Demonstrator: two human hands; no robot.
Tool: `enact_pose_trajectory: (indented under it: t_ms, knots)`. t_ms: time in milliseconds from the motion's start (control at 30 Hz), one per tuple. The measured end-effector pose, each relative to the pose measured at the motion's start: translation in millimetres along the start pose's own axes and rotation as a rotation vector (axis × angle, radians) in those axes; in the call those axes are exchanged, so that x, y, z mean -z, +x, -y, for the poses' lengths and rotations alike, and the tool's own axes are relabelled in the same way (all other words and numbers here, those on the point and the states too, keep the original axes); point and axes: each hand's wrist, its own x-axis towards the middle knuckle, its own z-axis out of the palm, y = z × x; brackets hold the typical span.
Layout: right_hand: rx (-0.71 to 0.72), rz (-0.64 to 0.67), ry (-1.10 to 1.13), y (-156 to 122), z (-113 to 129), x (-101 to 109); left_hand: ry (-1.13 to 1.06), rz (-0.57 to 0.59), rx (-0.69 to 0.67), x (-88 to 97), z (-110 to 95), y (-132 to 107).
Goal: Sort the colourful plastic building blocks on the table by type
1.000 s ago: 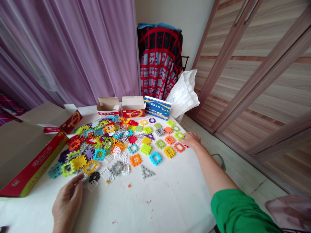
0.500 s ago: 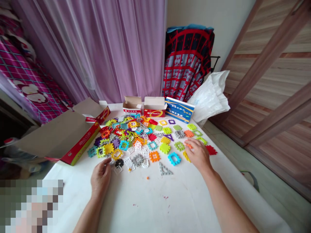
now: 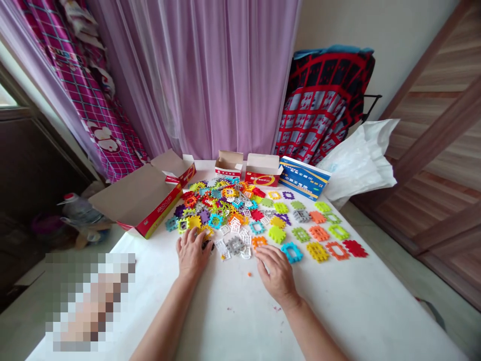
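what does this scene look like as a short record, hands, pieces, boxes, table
left hand: spread at near edge of pile
right hand: close by an orange piece, grip unclear
pile: multicoloured interlocking pieces, white lattice frames
right of pile: spread-out pieces, rightmost a red piece
boxes: several red boxes, one blue box
table: covered in white

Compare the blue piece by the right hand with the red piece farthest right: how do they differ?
Middle: the blue piece has a wide opening, while the red piece looks filled in.
Place: the blue piece lies just beside the right hand; the red piece lies farther off, near the right edge of the table.
Both lie flat and have notched edges.
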Motion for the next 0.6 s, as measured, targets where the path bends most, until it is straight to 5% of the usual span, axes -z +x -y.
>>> enact_pose_trajectory:
  t_ms: [133,333,600]
  knots:
    - [-0.004,0.002,-0.009,-2.2,-3.5,1.0,-0.228,-0.001,0.061,5.8,-9.1,6.1]
    - [-0.033,-0.008,0.009,-3.3,-5.8,-0.7,-1.132,0.175,0.516,20.0,-25.7,10.2]
    - [-0.082,0.03,0.024,-3.2,-0.4,-3.0,-1.491,0.517,0.768,17.4,-67.8,-2.7]
